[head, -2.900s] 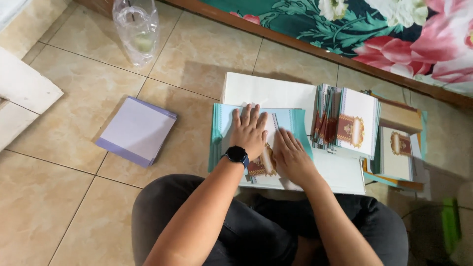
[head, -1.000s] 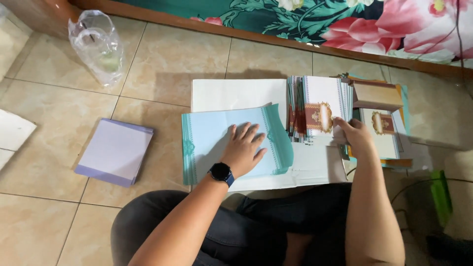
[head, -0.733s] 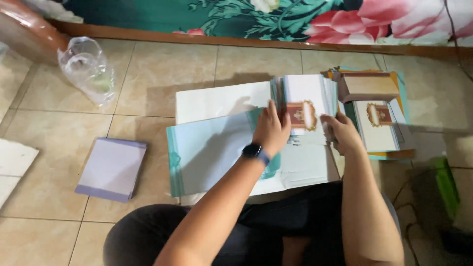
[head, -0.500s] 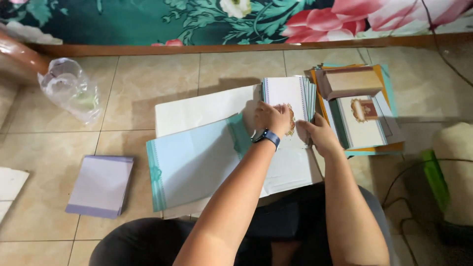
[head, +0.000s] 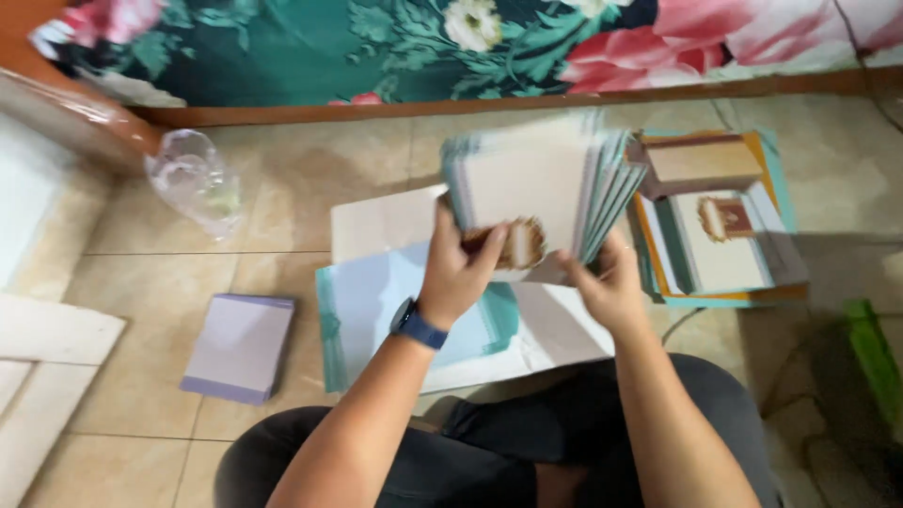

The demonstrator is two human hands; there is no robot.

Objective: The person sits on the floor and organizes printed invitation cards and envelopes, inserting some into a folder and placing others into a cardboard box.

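Gripping card stack (head: 536, 183), both hands raised, fingers (head: 470, 246) curled.

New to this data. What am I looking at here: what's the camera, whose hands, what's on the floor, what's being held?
There is no machine here: a person sits on a tiled floor and works with bare hands. The single picture comes from a camera worn on the head, looking down, so the arms enter from the bottom edge.

The left hand, with a dark watch on its wrist, and the right hand together lift a stack of cards, fanned and blurred. Both hands have a grip on its lower edge.

Under the hands lie a teal sleeve on white sheets. To the right sits another pile of cards on orange and teal backing. To the left are a lilac pad and a crumpled clear plastic bag. A floral cloth runs along the top.
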